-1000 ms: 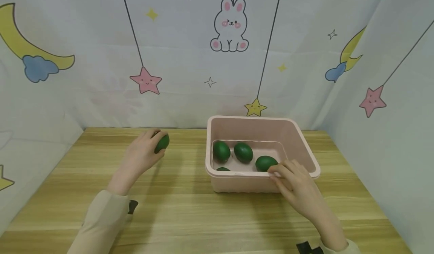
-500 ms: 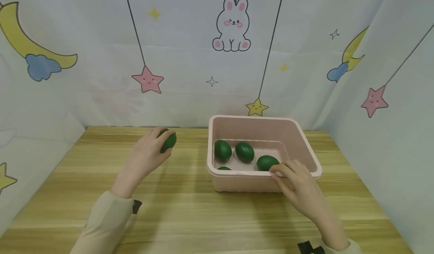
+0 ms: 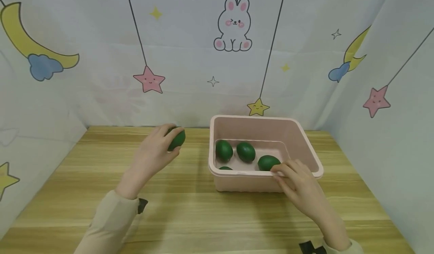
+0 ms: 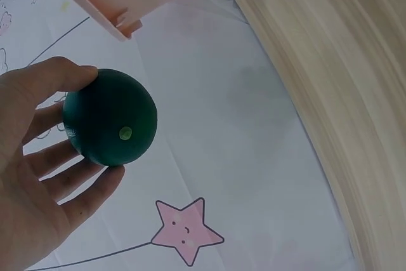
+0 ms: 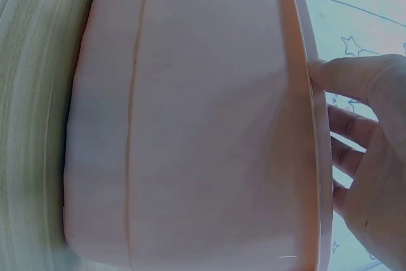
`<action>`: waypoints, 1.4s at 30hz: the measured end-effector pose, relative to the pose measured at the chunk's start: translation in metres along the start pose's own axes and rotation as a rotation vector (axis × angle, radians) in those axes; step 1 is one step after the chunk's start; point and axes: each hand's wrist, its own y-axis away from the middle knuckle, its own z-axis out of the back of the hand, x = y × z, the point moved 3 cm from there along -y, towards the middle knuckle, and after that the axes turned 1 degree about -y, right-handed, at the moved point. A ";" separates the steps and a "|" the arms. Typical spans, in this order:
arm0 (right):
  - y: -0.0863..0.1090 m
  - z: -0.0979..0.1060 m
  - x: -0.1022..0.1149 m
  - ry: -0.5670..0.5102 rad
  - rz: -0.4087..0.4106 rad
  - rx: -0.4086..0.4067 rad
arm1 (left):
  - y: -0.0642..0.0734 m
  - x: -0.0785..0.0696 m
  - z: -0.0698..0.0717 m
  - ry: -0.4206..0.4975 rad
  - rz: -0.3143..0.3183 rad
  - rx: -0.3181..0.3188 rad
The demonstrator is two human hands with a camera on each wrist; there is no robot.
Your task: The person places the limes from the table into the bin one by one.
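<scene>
Over the left part of the table, my left hand [image 3: 147,159] holds a dark green avocado [image 3: 177,139] between thumb and fingertips. The left wrist view shows that avocado [image 4: 108,115] end-on, smooth, with a small pale stem spot. To the right stands a pink plastic bin [image 3: 244,183]. Several similar green avocados [image 3: 246,152] lie on its floor, one mostly hidden behind the front wall. My right hand [image 3: 301,188] pinches the bin's front rim near the right corner. From the right wrist, the thumb and fingers of the hand [image 5: 374,131] show on either side of the rim [image 5: 322,157].
The wood-grain table [image 3: 203,224] ends at a white cloth backdrop [image 3: 190,103] printed with stars, moons and a rabbit. The cloth also closes off the left and right sides. Beige sleeves [image 3: 112,216] cover the forearms.
My left hand has moved steadily right toward the bin, carrying the avocado slightly higher. My right hand stays on the rim, and the bin's avocados lie as before. The head view has shifted slightly.
</scene>
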 end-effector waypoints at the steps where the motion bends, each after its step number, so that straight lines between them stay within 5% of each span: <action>1: 0.000 0.000 0.000 0.001 0.001 0.001 | -0.001 -0.002 0.001 -0.001 -0.005 -0.006; 27: 0.000 0.000 0.002 -0.005 0.003 -0.007 | -0.029 -0.046 0.028 0.019 -0.142 -0.089; 42: -0.002 0.001 0.004 -0.012 0.061 -0.047 | -0.044 -0.077 0.026 0.017 -0.259 -0.095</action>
